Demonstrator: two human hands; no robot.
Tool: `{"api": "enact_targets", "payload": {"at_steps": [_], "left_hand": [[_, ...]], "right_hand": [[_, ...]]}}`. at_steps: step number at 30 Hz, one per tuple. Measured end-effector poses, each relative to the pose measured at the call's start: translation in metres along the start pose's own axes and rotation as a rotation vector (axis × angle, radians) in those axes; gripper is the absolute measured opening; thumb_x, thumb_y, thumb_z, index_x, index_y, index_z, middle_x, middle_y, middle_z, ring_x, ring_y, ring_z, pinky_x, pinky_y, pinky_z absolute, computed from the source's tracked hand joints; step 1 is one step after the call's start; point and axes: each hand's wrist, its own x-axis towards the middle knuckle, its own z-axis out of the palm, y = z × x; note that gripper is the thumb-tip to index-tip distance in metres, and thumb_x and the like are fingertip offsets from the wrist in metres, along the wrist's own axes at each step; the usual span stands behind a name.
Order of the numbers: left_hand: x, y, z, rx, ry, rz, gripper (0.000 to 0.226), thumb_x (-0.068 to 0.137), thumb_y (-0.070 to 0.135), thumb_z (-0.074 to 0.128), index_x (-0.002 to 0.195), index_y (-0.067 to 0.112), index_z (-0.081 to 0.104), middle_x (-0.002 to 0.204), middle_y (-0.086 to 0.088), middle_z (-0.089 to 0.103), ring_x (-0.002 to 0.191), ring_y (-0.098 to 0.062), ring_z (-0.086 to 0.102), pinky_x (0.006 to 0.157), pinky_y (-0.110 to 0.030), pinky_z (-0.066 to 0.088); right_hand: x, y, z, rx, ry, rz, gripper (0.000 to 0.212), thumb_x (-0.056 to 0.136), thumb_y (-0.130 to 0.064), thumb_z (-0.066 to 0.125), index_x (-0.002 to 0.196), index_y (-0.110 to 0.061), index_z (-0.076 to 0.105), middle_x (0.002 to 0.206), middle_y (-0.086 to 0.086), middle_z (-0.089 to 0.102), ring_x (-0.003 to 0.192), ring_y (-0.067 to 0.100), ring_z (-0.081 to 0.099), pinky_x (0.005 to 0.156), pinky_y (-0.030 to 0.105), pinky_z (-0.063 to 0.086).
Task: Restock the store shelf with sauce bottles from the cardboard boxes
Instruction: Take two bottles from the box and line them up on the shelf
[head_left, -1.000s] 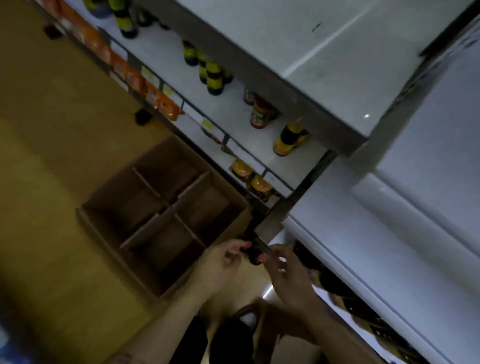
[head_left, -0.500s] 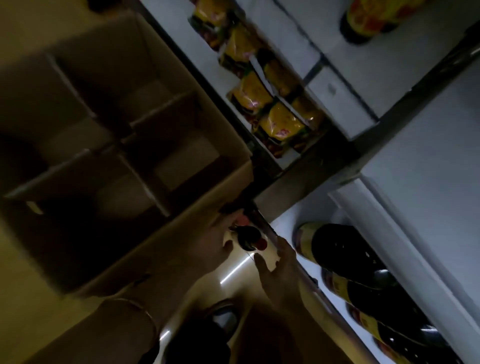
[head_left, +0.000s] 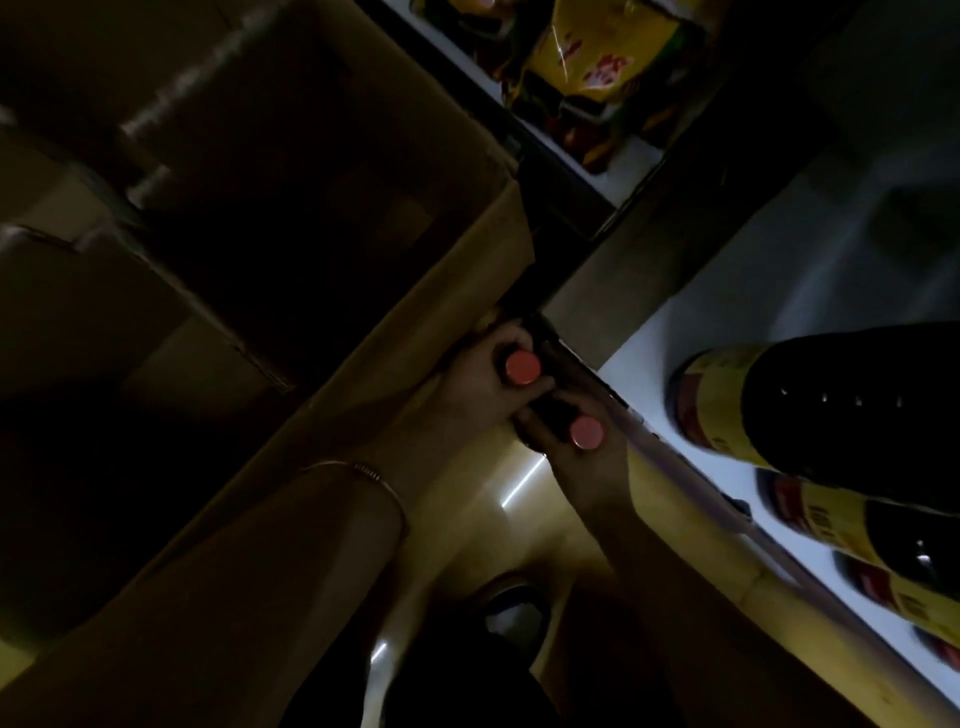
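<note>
Two dark sauce bottles with red caps stand low between the cardboard box and the white shelf. My left hand grips the far bottle around its neck. My right hand grips the near bottle the same way. The box's divided compartments look dark and hold no bottle that I can see. Several large dark bottles with yellow labels lie on the white shelf to the right.
Yellow snack packets fill a lower shelf at the top. The wooden floor shows between box and shelf. My shoe and dark clothing sit at the bottom. The scene is very dim.
The camera has dropped much closer to the floor. Both hands, earlier hovering around one bottle top, now each hold a red-capped bottle.
</note>
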Motion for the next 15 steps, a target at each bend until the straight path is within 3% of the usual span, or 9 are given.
{"api": "enact_targets", "payload": {"at_steps": [2, 5, 8, 10, 13, 15], "left_hand": [[-0.002, 0.002, 0.006, 0.000, 0.055, 0.033, 0.024, 0.079, 0.006, 0.076, 0.084, 0.011, 0.052, 0.082, 0.003, 0.056, 0.082, -0.006, 0.055, 0.082, -0.016, 0.044], [-0.022, 0.013, 0.003, -0.059, 0.089, -0.036, 0.019, 0.082, 0.006, 0.074, 0.078, 0.009, 0.056, 0.074, 0.006, 0.058, 0.072, 0.004, 0.055, 0.073, -0.008, 0.043], [-0.055, 0.033, -0.014, -0.056, 0.069, -0.238, 0.022, 0.082, 0.022, 0.076, 0.082, 0.004, 0.063, 0.079, -0.003, 0.066, 0.074, -0.007, 0.062, 0.069, -0.014, 0.049], [-0.079, 0.042, -0.027, -0.033, 0.027, -0.285, 0.019, 0.080, 0.027, 0.078, 0.080, 0.013, 0.065, 0.078, 0.001, 0.068, 0.075, -0.005, 0.064, 0.071, -0.017, 0.051], [-0.122, 0.072, -0.043, -0.121, -0.019, -0.322, 0.020, 0.078, 0.017, 0.079, 0.078, 0.006, 0.062, 0.074, -0.003, 0.065, 0.069, -0.007, 0.060, 0.070, -0.019, 0.048], [-0.152, 0.101, -0.053, -0.098, -0.046, -0.303, 0.024, 0.080, 0.013, 0.077, 0.078, -0.003, 0.059, 0.077, -0.017, 0.062, 0.070, -0.011, 0.056, 0.070, -0.018, 0.045]], "right_hand": [[0.001, -0.002, 0.001, -0.019, 0.015, -0.035, 0.015, 0.072, -0.022, 0.075, 0.078, -0.034, 0.068, 0.081, -0.016, 0.071, 0.082, 0.005, 0.067, 0.075, 0.032, 0.055], [-0.013, -0.009, 0.001, -0.005, 0.008, -0.011, 0.029, 0.077, 0.000, 0.073, 0.086, -0.027, 0.070, 0.089, -0.008, 0.072, 0.086, 0.007, 0.067, 0.080, 0.028, 0.053], [-0.042, -0.019, -0.008, -0.045, -0.015, 0.022, 0.033, 0.077, 0.001, 0.073, 0.086, -0.030, 0.070, 0.091, -0.009, 0.073, 0.089, 0.009, 0.067, 0.082, 0.028, 0.053], [-0.065, -0.032, -0.021, -0.062, -0.030, 0.053, 0.038, 0.077, 0.003, 0.072, 0.080, -0.034, 0.068, 0.083, -0.017, 0.072, 0.083, 0.001, 0.067, 0.078, 0.022, 0.051], [-0.103, -0.066, -0.042, -0.084, -0.057, 0.080, 0.036, 0.077, 0.000, 0.073, 0.073, -0.035, 0.066, 0.074, -0.025, 0.069, 0.075, -0.006, 0.064, 0.071, 0.008, 0.046], [-0.128, -0.094, -0.055, -0.086, -0.077, 0.063, 0.025, 0.079, -0.004, 0.075, 0.075, -0.027, 0.068, 0.077, -0.017, 0.071, 0.076, 0.000, 0.065, 0.072, 0.010, 0.047]]}}
